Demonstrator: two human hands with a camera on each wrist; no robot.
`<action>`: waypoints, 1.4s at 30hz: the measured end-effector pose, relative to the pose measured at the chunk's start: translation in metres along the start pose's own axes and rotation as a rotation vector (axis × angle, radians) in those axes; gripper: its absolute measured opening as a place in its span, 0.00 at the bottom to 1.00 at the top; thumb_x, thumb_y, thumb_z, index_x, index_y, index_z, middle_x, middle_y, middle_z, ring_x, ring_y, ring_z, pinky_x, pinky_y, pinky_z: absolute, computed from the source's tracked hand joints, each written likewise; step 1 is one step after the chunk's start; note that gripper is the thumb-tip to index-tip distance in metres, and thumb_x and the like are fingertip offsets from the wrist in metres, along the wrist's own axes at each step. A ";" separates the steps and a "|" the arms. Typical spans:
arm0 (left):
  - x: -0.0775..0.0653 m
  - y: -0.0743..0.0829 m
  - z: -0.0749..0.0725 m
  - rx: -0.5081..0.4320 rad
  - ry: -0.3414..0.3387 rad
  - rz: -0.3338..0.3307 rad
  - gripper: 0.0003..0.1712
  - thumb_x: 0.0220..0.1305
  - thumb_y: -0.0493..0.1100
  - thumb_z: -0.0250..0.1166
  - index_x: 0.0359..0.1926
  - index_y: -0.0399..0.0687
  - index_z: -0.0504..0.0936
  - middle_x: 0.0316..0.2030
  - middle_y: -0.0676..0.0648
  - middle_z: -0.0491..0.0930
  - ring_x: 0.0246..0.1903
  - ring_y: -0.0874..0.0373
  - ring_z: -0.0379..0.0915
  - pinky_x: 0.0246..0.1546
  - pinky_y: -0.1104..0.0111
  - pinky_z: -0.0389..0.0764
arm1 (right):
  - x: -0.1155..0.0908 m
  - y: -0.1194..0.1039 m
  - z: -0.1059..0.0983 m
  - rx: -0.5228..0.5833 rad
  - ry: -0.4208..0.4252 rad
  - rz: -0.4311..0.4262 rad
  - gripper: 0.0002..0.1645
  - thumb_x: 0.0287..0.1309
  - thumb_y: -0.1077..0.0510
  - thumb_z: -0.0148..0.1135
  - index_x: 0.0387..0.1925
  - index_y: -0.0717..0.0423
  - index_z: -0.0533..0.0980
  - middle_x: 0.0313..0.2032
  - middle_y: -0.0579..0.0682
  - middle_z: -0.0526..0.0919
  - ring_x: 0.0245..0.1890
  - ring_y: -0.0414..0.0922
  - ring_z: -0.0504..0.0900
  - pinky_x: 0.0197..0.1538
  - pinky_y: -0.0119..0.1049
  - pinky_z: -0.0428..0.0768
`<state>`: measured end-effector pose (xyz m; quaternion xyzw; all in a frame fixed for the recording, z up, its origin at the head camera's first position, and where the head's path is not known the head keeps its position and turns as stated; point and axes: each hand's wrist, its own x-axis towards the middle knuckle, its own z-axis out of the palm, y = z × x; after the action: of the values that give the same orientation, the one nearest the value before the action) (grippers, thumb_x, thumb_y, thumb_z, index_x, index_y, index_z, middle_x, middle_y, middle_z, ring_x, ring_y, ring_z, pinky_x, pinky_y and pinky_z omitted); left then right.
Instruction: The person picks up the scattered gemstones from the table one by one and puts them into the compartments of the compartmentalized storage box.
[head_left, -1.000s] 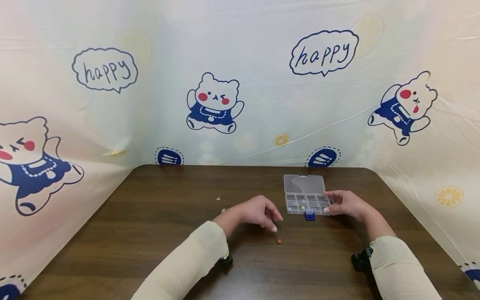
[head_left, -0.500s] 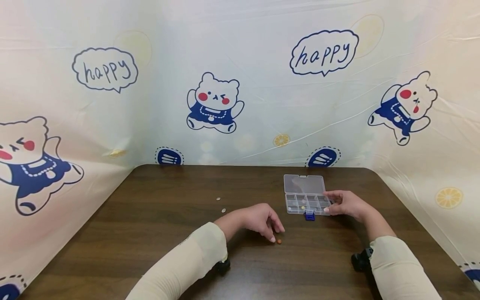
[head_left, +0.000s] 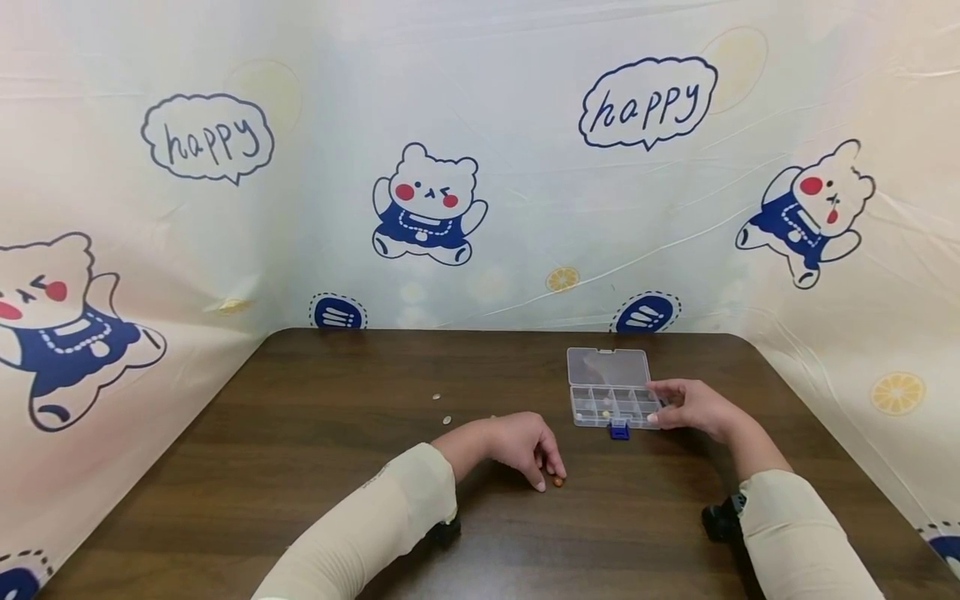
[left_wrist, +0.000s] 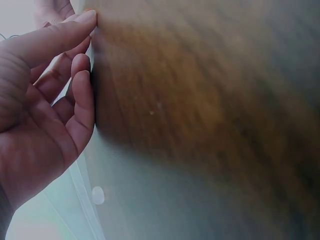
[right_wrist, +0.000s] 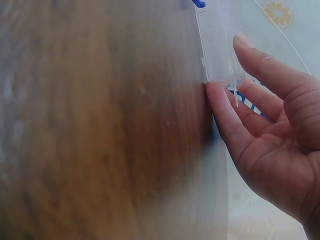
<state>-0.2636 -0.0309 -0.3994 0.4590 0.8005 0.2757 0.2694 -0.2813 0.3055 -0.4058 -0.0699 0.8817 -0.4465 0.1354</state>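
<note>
Bench (head_left: 300, 483): dk brn w/ darker wood grain. Box (head_left: 588, 367), far right: clear, w/ blue latch (head_left: 618, 431); yellow bit (head_left: 606, 414) inside. Small piece (head_left: 558, 482), nr ctr: orange-brn. Loose bits (head_left: 447, 420), to left: off-white. Sleeves (head_left: 360, 517): plain cream. Wrist gear (head_left: 722, 522): blk. Backdrop (head_left: 525, 100): pale blue/cream w/ navy-outlined bears (head_left: 429, 204), blue outfits, red cheeks; navy "happy" bubbles (head_left: 210, 137), yellow-orange citrus slices (head_left: 897, 394).

On the table (head_left: 210, 500), from the left hand (head_left: 521, 442), the case (head_left: 611, 371) is set at two o'clock, the bead (head_left: 558, 482) beside the fingers at five, and two discs (head_left: 447, 420) at ten. The case's three o'clock end is held by the right hand (head_left: 697, 408); small pieces (head_left: 606, 414) are contained inside.
</note>
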 end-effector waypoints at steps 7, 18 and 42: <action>0.002 -0.002 0.003 -0.034 0.005 -0.018 0.07 0.52 0.30 0.74 0.34 0.40 0.89 0.26 0.55 0.86 0.26 0.72 0.76 0.32 0.78 0.77 | -0.001 -0.001 -0.001 -0.002 -0.001 0.001 0.46 0.51 0.54 0.75 0.68 0.63 0.65 0.61 0.70 0.68 0.46 0.53 0.75 0.48 0.40 0.81; 0.002 0.001 0.003 0.044 0.006 -0.016 0.06 0.52 0.34 0.75 0.34 0.43 0.90 0.26 0.61 0.84 0.26 0.75 0.73 0.32 0.79 0.77 | -0.001 -0.002 -0.001 0.004 -0.005 0.004 0.46 0.51 0.55 0.75 0.68 0.64 0.64 0.61 0.70 0.67 0.46 0.53 0.76 0.49 0.41 0.81; 0.003 0.001 0.002 -0.054 0.112 0.013 0.04 0.55 0.33 0.73 0.32 0.44 0.87 0.26 0.58 0.84 0.27 0.71 0.76 0.33 0.77 0.78 | 0.001 0.002 0.001 0.039 -0.004 -0.021 0.46 0.50 0.56 0.75 0.67 0.67 0.64 0.61 0.71 0.67 0.44 0.52 0.77 0.46 0.40 0.82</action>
<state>-0.2629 -0.0271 -0.4002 0.4406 0.8036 0.3241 0.2348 -0.2823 0.3056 -0.4076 -0.0773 0.8719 -0.4646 0.1339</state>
